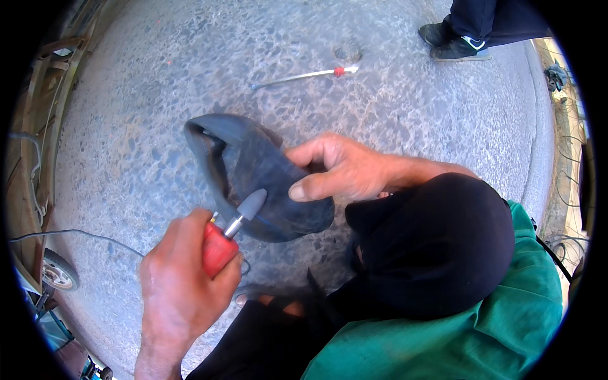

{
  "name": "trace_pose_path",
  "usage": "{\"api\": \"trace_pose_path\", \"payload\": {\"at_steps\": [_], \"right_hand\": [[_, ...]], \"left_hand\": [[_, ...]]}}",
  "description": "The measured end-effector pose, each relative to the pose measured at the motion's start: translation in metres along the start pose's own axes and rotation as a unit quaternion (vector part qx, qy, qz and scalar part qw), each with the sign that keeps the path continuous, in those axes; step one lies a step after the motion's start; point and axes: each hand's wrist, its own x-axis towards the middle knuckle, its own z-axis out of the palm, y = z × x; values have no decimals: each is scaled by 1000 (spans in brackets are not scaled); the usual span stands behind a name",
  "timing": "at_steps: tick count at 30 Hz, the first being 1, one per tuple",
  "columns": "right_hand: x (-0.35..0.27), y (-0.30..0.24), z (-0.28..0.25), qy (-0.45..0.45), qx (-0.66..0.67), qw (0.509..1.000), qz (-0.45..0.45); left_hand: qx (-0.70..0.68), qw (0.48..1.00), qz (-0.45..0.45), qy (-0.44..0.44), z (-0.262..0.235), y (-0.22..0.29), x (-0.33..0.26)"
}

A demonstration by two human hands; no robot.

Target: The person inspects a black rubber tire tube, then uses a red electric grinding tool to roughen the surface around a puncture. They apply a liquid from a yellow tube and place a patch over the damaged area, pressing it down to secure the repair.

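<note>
From the lower edge my left hand (180,278) reaches in, its fingers wrapped round a red die grinder (218,250). A grey cone-shaped grinding stone (253,204) on its shiny shaft lies across the view of a folded black inner tube (288,206); whether the two touch I cannot tell. A hollow opening shows at the tube's far left end. Another person's hand (345,168) pinches the tube from the right, thumb on top; its forearm runs behind that person's dark cap. My right hand does not show.
The co-worker's cap (437,247) and green shirt (443,342) block the lower right. A metal rod with a red collar (339,71) lies on the rough pavement (145,107). Someone's dark shoes (462,49) stand far right. A cable (95,234) and small wheel (58,271) are at left.
</note>
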Motion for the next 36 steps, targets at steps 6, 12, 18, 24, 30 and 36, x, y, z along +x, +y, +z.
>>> {"api": "trace_pose_path", "payload": {"at_steps": [6,12,18,24,30,36], "right_hand": [[1,4,-1,-3,2,1000,-5],[1,6,0,0,7,1000,-2],[2,8,-2,21,-15,1000,6],[1,0,0,56,-46,997,19],[0,0,1,54,-49,997,30],[-1,-2,2,49,-42,997,40]], "left_hand": [[11,1000,11,10,-1,-1,1],[4,1000,-3,1,-2,2,0],[27,996,56,62,-2,-5,-1],[5,1000,-1,0,-3,2,-2],[23,1000,15,-1,-1,3,0],[30,999,11,-7,0,4,0]]}}
